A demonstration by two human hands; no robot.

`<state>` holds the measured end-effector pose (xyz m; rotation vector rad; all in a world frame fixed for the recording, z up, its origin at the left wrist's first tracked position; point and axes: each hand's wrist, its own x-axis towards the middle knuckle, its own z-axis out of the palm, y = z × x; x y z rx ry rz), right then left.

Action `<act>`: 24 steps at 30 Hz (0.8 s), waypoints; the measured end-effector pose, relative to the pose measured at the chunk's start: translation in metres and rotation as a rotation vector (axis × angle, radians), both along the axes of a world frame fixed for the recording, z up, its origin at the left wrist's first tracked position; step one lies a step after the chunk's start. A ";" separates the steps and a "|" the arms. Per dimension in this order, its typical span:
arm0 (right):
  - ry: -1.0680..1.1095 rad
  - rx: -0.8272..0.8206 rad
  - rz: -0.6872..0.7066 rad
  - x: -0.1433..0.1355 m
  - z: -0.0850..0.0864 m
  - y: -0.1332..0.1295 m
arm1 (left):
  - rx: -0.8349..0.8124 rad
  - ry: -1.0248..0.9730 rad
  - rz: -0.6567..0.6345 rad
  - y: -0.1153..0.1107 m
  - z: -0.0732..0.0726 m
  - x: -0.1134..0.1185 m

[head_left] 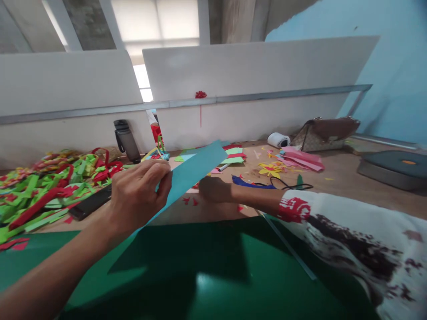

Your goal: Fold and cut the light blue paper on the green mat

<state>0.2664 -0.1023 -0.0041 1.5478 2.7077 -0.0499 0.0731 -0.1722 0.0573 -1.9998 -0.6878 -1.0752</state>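
Observation:
My left hand [142, 189] is raised over the near edge of the table, its thumb and fingers pinched on a light blue sheet of paper [196, 166]. The sheet slants up and away to the right. Just below its lower right edge is my right hand [215, 190], with fingers curled closed; whether it touches the sheet or grips something small, I cannot tell. A blue tool with a black cord [251, 183] lies beyond my right wrist. Small red paper scraps [191, 201] lie between the hands. A clear thin stick [288, 246] rests under my right forearm on a green surface [213, 262].
Green and red paper strips [60, 189] pile up at left, beside a black phone [91, 202] and a dark bottle [126, 140]. Yellow paper flowers [271, 170], pink paper [302, 158], a white roll [278, 139], a handbag [328, 135] and a grey case [393, 171] stand toward the right.

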 end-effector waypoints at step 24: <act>0.176 -0.057 0.140 0.066 0.018 -0.125 | 0.040 0.118 0.125 -0.011 -0.015 -0.031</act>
